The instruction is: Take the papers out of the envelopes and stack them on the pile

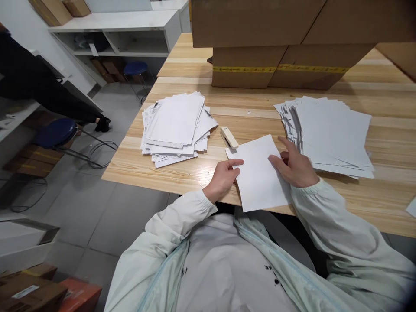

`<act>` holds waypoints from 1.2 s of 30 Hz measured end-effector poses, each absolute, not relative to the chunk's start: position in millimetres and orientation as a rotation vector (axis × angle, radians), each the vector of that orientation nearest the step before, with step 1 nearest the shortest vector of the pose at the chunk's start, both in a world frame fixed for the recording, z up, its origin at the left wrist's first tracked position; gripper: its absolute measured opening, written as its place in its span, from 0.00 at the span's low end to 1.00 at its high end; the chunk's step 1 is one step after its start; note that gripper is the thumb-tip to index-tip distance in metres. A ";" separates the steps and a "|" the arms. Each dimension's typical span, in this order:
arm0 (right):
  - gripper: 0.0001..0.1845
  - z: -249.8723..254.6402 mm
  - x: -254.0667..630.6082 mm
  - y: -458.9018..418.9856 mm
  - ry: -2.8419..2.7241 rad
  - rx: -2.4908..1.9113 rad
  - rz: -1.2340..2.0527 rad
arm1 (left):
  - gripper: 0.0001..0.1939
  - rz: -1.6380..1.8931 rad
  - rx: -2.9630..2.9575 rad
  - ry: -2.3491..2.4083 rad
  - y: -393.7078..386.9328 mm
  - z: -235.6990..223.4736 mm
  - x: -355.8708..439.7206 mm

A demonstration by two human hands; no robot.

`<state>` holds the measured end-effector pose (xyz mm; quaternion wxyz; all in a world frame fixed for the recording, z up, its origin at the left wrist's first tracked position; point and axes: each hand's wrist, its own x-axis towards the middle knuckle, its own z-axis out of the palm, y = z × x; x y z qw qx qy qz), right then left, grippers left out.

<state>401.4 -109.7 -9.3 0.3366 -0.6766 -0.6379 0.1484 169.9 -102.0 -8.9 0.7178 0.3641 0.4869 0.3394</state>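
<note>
Paper point(261, 180) pokes past the desk's point(191, 175) near edge, so leaning in could bend it. The left hand point(224, 177) has finger and thumb a bit apart; the right hand point(294, 164) spreads them wider. I can't tell if either pinches. A nudge could jam its far-left corner against the stapler point(229, 138).

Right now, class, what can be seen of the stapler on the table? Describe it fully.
The stapler is small, narrow and cream-coloured, with a smooth top arm that looks like plastic and a darker strip along its left side. It rests on the wood-grain table, slanting so its near end points to the lower right, by the top-left corner of the white sheet. Whether they touch is unclear. Neither the left hand nor the right hand touches it.
</note>
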 end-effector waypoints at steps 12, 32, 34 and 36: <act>0.21 67.4 301.8 -4.0 -2.132 -1.418 0.032 | 0.24 0.709 0.796 1.071 -98.2 -9.2 170.6; 0.24 59.0 329.3 -40.3 -2.004 -1.305 -0.025 | 0.19 0.878 1.002 1.166 -156.9 1.8 113.0; 0.24 58.5 351.2 -86.7 -1.922 -1.505 0.269 | 0.16 1.086 1.149 1.231 -175.9 3.4 90.8; 0.28 45.1 358.0 -132.6 -1.881 -1.543 0.807 | 0.15 1.245 1.270 1.281 -187.0 6.3 76.4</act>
